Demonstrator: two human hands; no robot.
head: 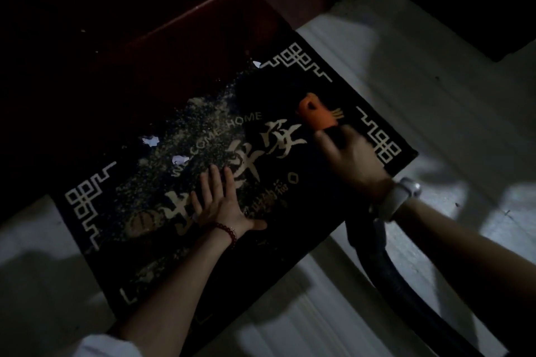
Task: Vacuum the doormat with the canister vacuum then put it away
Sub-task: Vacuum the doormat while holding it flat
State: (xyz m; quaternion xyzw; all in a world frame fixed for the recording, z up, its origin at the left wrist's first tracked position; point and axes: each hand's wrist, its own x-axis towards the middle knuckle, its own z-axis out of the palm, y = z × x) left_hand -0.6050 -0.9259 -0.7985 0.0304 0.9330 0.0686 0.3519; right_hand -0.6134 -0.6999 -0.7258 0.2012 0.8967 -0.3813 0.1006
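1. My left hand (220, 203) lies flat, fingers straight, pressing the black doormat (324, 211) at about 7 o'clock from its centre.
2. My right hand (351, 159) curls around the dark handle of the orange vacuum nozzle (314, 114), which sits on the mat toward 2 o'clock.
3. The black hose (406, 284) runs off toward 5 o'clock across the pale floor (435, 95).
4. Pale grit (185, 151) and white paper scraps (150, 140) cover the mat toward 10 o'clock.
5. The mat's far edge lies against a dark red door (174, 23).

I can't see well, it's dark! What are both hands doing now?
Left hand: open, pressed flat on the doormat.
Right hand: closed around the vacuum nozzle.
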